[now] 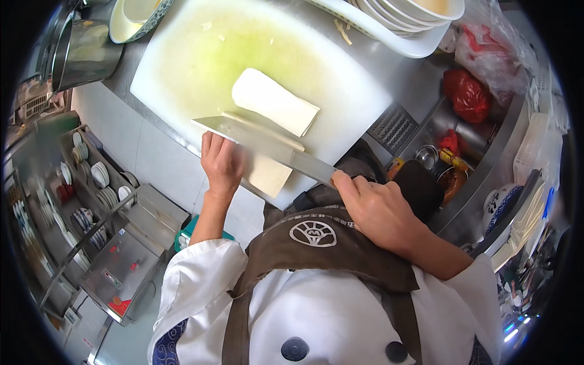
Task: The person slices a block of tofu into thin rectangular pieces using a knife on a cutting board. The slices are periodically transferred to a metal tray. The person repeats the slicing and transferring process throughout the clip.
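My right hand (381, 205) grips the handle end of a wide steel cleaver (269, 139), whose blade slants up and left across a white cutting board (182, 86). Beneath the blade lies a near piece of pale, slab-like food (267, 173). My left hand (221, 159) rests with curled fingers at the left end of this piece, close against the blade; the thumb is hidden. A pale strip (269, 132) shows along the blade's far side. Farther up the board sits another white piece (273, 100) with a rounded far end and thin layers at its cut end.
A white tray (413, 48) with stacked bowls (401, 18) stands beyond the board. A patterned bowl (125, 27) and a steel pot (86, 54) are at upper left. On the right, a sink (429, 132) holds a red plastic bag (467, 96). Dish shelves (98, 182) stand left.
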The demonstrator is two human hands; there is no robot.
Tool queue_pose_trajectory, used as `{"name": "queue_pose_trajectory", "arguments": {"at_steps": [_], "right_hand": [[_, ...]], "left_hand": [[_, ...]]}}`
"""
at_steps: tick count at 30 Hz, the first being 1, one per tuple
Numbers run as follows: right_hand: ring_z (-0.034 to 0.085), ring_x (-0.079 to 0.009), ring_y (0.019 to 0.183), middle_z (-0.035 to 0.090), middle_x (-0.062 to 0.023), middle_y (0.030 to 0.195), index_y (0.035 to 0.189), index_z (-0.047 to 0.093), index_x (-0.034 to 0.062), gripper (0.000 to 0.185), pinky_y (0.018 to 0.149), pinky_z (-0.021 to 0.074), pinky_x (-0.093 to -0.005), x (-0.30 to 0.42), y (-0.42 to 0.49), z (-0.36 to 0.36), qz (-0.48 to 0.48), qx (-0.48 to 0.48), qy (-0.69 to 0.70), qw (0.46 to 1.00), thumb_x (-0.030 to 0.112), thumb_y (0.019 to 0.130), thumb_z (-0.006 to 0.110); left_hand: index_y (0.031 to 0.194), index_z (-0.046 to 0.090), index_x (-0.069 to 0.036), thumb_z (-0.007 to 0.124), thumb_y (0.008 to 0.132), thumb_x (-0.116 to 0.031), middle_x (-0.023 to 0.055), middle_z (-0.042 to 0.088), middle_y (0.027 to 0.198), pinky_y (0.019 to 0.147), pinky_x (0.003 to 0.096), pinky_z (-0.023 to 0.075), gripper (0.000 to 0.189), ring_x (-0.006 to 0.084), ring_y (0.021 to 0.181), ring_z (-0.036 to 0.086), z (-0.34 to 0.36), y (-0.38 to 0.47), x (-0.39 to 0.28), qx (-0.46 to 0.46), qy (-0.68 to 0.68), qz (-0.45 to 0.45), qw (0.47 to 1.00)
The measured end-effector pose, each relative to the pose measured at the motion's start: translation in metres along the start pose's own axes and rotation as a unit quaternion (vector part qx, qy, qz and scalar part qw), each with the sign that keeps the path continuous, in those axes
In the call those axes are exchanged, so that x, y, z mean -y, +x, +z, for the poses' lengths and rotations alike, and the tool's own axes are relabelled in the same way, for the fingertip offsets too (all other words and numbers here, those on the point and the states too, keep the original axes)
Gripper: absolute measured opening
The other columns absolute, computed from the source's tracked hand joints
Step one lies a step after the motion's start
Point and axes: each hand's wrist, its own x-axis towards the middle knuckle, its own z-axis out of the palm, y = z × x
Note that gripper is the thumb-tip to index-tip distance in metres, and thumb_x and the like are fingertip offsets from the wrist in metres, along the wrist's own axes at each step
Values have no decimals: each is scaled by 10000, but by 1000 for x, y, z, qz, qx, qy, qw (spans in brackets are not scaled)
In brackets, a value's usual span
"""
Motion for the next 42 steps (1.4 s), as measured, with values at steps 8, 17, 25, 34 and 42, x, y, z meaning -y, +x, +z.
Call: {"name": "queue_pose_trajectory", "arguments": {"at_steps": [8,17,25,34,42], "right_hand": [[545,-157,470,484,-42,624,1017,544,52,293,399,391,-290,-2,5,2,-39,-80,-32,996,65,730,602],[555,-165,465,512,-57,630,1039,552,34,271,395,401,-285,-6,12,2,-40,-50,-12,998,73,771,567],[559,-173,457,519,-68,635,1031,549,22,249,393,427,-287,-7,16,1,-47,-37,-1,998,67,786,554],[608,-238,524,564,-85,710,1036,535,49,183,460,472,-355,-6,24,-4,-16,44,36,998,57,853,528],[568,-263,471,513,-116,598,900,447,21,180,413,470,-355,-8,43,-12,-61,6,83,995,46,773,573]], "left_hand": [[917,624,-8,595,578,71,121,607,985,768,376,427,350,331,845,474,12,-12,8,-41,-23,-2,999],[940,616,-14,616,597,46,121,597,1015,790,379,397,348,322,869,456,16,-12,11,-43,-42,-19,998],[942,610,-33,643,642,-6,116,574,1001,802,396,372,303,323,867,432,16,-14,13,-25,-56,-41,997],[959,612,-14,654,646,-23,144,582,1033,810,397,380,315,337,885,454,16,-12,14,-26,-53,-37,998],[860,591,-12,681,631,-18,138,612,1001,840,397,399,246,333,923,498,17,-13,16,-25,-75,-52,995]]}}
